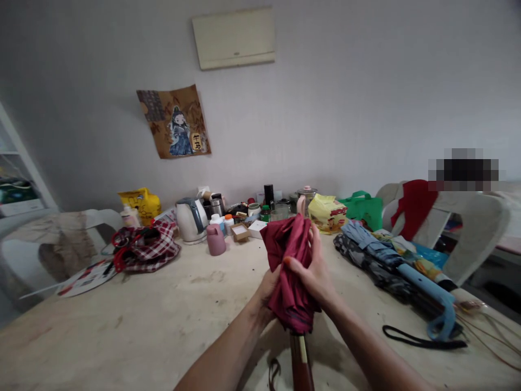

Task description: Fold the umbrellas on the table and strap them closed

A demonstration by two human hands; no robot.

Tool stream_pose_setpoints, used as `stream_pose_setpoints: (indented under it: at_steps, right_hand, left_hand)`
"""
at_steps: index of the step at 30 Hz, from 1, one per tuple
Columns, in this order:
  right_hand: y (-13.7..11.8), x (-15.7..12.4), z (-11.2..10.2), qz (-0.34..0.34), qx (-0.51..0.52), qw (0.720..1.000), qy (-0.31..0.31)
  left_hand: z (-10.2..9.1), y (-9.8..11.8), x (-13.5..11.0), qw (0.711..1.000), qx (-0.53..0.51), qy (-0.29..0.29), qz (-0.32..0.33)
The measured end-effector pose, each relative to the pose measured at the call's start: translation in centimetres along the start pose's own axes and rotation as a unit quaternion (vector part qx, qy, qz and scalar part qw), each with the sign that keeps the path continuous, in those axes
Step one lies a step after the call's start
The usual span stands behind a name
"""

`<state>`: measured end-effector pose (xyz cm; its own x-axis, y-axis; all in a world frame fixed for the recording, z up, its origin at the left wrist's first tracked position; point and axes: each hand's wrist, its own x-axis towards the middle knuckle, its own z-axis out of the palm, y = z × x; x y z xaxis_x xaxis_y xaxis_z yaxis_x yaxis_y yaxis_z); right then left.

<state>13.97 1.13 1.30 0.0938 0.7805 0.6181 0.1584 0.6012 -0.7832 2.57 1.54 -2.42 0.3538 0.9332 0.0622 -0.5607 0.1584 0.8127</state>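
Both hands — left hand (269,285), right hand (313,271) — clamping fingers on umbrella (291,260); gathering cloth evenly around shaft, keeping grip tight.

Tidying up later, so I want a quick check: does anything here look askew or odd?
The brown cartoon poster on the grey wall hangs tilted, with curling corners. Both hands grip a folded maroon fabric umbrella; nothing looks spilled.

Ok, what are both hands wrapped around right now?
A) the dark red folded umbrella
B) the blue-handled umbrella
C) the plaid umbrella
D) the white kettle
A: the left hand and right hand both grip the dark red umbrella held upright over the table; the blue-handled umbrella lies untouched to the right.
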Motion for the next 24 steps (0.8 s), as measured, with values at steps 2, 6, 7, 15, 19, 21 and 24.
stream_pose_setpoints:
  at_steps: [2, 6, 7, 15, 19, 21, 24]
  right_hand:
    - [0.0, 0.5, -0.1, 0.075, 0.113, 0.990, 0.028]
    - [-0.3, 1.5, -0.6, 0.201, 0.238, 0.950, 0.003]
    - [-0.4, 1.8, -0.7, 0.204, 0.244, 0.948, 0.010]
    - [-0.4, 4.4, -1.7, 0.251, 0.213, 0.941, 0.077]
    - [0.9, 5.3, -3.0, 0.247, 0.204, 0.942, 0.102]
    - [1.4, 5.7, -3.9, 0.230, 0.240, 0.936, 0.114]
    - [2.0, 6.3, -5.0, 0.198, 0.310, 0.921, 0.128]
  left_hand:
    - [0.5, 0.6, -1.0, 0.999, 0.006, 0.021, -0.026]
    - [2.7, 1.2, -2.2, 0.996, 0.087, 0.012, -0.036]
    - [3.1, 1.3, -2.4, 0.993, 0.116, 0.004, -0.023]
    - [3.6, 1.9, -3.4, 0.955, 0.286, -0.043, 0.066]
    - [3.4, 1.7, -3.5, 0.978, 0.180, -0.105, 0.016]
    - [2.9, 1.4, -3.4, 0.985, 0.110, -0.132, -0.026]
    - [2.1, 0.3, -2.9, 0.982, 0.037, -0.145, -0.111]
